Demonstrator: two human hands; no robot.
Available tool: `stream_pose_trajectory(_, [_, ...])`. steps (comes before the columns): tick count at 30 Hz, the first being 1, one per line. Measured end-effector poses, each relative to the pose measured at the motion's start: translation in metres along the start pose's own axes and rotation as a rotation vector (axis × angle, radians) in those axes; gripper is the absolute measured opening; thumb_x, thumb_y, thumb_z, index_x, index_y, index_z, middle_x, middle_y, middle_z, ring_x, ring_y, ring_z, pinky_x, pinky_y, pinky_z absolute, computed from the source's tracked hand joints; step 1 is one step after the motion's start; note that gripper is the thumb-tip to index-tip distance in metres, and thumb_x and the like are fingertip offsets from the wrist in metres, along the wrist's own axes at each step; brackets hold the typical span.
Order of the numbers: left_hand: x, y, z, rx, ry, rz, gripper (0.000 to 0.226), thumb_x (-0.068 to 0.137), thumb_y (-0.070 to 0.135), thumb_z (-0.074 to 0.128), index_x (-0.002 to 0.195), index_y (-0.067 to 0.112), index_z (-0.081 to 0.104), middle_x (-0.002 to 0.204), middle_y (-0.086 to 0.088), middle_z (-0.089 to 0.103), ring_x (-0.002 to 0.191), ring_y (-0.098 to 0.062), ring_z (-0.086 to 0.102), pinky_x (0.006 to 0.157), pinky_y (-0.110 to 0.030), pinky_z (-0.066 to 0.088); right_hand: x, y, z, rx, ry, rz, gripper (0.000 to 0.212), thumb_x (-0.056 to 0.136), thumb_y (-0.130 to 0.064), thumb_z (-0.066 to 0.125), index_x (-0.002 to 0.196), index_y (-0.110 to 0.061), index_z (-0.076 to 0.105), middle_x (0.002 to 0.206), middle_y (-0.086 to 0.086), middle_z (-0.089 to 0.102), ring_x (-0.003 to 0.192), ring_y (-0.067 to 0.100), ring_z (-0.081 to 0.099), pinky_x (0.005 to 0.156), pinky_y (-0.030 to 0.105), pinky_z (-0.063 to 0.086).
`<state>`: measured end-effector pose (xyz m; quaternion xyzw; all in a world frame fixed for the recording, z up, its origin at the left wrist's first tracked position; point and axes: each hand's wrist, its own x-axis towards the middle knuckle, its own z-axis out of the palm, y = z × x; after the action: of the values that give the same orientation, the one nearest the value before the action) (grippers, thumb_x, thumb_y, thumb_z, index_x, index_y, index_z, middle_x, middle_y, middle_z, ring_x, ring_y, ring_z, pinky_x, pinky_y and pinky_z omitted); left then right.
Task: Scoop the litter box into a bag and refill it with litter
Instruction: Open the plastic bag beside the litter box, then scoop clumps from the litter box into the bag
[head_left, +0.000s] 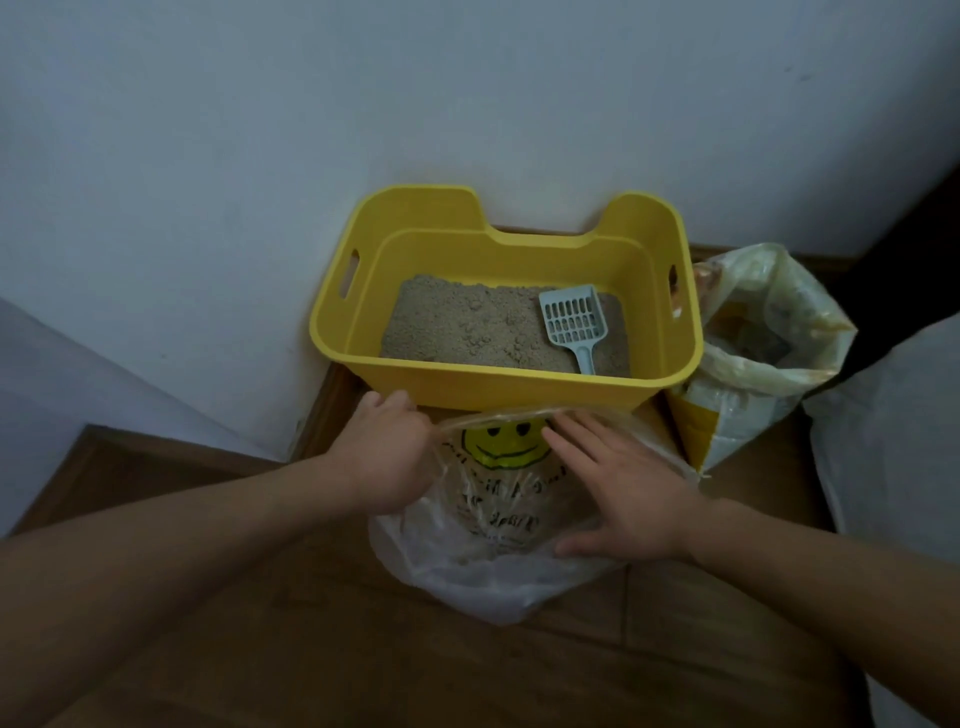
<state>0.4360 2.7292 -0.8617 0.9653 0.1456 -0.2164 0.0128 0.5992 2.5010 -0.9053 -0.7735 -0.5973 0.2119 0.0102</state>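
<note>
A yellow litter box (506, 384) was set on the wooden floor (311, 649) against a white wall (208, 156). Tan litter (467, 327) covered its bottom, and a pale blue slotted scoop (574, 322) was laid on the litter at the right side, handle toward the near wall of the box.

Just in front of the box, a clear plastic bag (488, 561) printed with a yellow smiley face was held on the floor. Its rim was gripped at the left by the left hand (384, 457), the fingers (400, 402) closed on the plastic. The right hand (618, 488) was laid flat against the bag's right side, its fingers (571, 441) straight and slightly spread, clamped on nothing. The mouth of the bag was pulled partly open toward the box.

To the right of the box, touching its side, an opened litter sack (748, 374) with a yellow panel was stood upright, its top folded open. A pale cloth-like surface (893, 441) was seen at the far right edge; what it was could not be told.
</note>
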Motion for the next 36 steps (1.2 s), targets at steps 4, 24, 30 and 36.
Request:
stream_pose_trajectory(4, [-0.007,-0.002,-0.006,-0.449,0.043,-0.09,0.041,0.091,0.014,0.059,0.131,0.024,0.063,0.127,0.005,0.066,0.118,-0.017,0.059,0.099,-0.035,0.049,-0.005,-0.005,-0.008,0.066,0.048,-0.018,0.119,0.07,-0.083,0.055,0.155,-0.029,-0.008,0.165,-0.002,-0.006,0.151,0.016,-0.001,0.123,0.036,0.011])
stream_pose_trajectory(24, [0.004,-0.038,0.0,-0.868,0.094,-0.082,0.063,0.084,-0.012,0.054,0.132,0.028,0.061,0.134,0.013,0.057,0.129,-0.004,0.048,0.109,-0.029,0.039,0.057,0.026,-0.101,0.247,0.277,0.294,0.072,0.088,-0.053,0.062,0.146,-0.017,0.04,0.143,0.002,0.051,0.123,0.017,0.053,0.103,0.033,0.046])
stream_pose_trajectory(30, [0.012,-0.043,-0.002,-1.067,0.123,-0.063,0.068,0.08,-0.013,0.06,0.109,0.048,0.065,0.121,0.022,0.065,0.118,0.004,0.056,0.105,-0.032,0.046,0.089,0.045,-0.096,0.244,0.189,0.364,0.071,0.087,-0.05,0.066,0.144,-0.015,0.043,0.137,0.006,0.057,0.117,0.021,0.058,0.097,0.035,0.051])
stream_pose_trajectory(36, [0.016,-0.045,-0.001,-1.286,0.149,-0.089,0.075,0.077,-0.02,0.059,0.101,0.05,0.073,0.105,0.022,0.073,0.101,0.004,0.064,0.085,-0.023,0.052,0.111,0.066,-0.089,0.222,0.007,0.412,0.067,0.089,-0.047,0.066,0.146,-0.023,0.041,0.131,0.009,0.06,0.104,0.022,0.062,0.085,0.033,0.053])
